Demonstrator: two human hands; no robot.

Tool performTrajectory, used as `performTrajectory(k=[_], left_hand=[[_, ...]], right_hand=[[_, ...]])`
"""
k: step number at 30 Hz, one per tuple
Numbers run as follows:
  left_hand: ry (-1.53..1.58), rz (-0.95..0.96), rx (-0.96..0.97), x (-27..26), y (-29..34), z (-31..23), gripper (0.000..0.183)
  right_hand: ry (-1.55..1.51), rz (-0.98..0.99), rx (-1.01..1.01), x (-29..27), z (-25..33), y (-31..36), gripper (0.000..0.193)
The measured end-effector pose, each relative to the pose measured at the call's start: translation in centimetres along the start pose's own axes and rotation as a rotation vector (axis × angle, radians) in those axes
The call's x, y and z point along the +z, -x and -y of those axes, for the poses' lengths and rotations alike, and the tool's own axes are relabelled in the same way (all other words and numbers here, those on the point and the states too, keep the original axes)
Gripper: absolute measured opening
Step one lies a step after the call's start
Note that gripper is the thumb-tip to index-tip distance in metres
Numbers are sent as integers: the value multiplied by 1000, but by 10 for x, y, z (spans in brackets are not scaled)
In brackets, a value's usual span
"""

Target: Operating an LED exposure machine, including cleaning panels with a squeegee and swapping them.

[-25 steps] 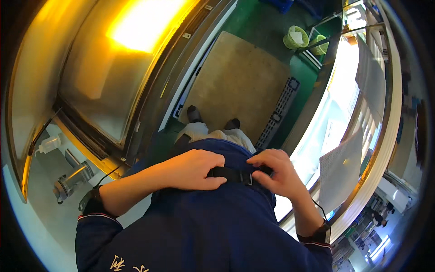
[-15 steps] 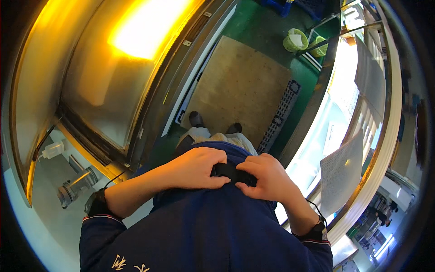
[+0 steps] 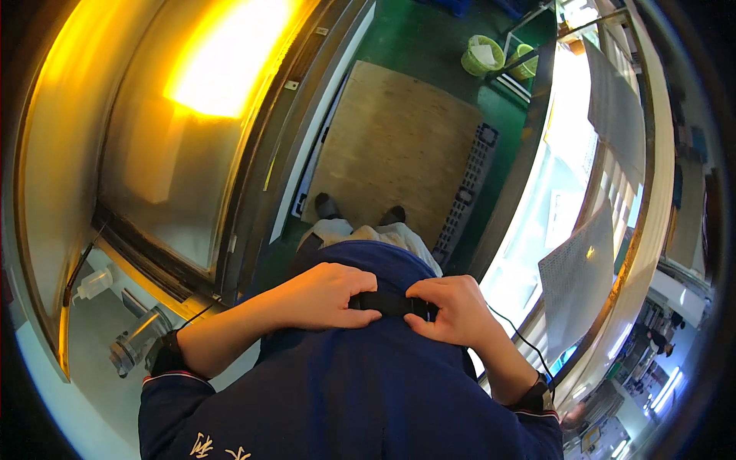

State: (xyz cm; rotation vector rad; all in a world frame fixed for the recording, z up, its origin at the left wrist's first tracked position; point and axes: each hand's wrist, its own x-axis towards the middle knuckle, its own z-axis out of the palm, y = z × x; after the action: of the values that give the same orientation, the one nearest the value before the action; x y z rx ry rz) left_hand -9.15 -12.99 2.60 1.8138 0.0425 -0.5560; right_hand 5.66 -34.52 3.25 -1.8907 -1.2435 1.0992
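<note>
A black strap-like band [image 3: 393, 303] lies across the front of my dark blue shirt [image 3: 345, 383] at waist height. My left hand [image 3: 335, 295] grips its left end between thumb and fingers. On the other end, my right hand [image 3: 451, 308] is closed, with a black piece showing just below its fingertips. A short stretch of the band is visible between the two hands. Whether it carries a buckle or clip I cannot make out. Each wrist wears a dark band with a thin cable.
To my left, a framed panel [image 3: 172, 153] glows yellow beside a clear cylindrical container [image 3: 142, 341]. A brown board [image 3: 395, 138] lies on the green floor ahead. Yellow-green baskets [image 3: 483, 57] stand beyond. A brightly lit table [image 3: 529, 245] and hanging perforated sheets [image 3: 579, 280] are on my right.
My hands have drawn slightly apart, and more of the black band shows between them. The surroundings have shifted a little in the view.
</note>
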Motion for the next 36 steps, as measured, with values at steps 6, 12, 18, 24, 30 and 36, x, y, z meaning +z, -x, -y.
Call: performTrajectory(k=[6, 12, 18, 24, 30, 36], left_hand=[[-100, 44, 123, -7, -12, 1, 30], [-61, 177, -55, -23, -22, -9, 31], [-119, 229, 84, -20, -46, -15, 32], [-182, 109, 26, -24, -34, -19, 32], [-259, -87, 266, -28, -39, -27, 28], [-218, 116, 295, -35, -41, -20, 19]], right_hand=[[82, 129, 225, -8, 6, 13, 26], [-63, 108, -57, -4, -19, 9, 27], [-227, -43, -6, -1, -21, 31, 30], [-1, -580, 162, -49, -50, 83, 56], [1025, -1382, 777, -119, -89, 232, 61], [974, -1156, 1176, -87, -112, 274, 69]])
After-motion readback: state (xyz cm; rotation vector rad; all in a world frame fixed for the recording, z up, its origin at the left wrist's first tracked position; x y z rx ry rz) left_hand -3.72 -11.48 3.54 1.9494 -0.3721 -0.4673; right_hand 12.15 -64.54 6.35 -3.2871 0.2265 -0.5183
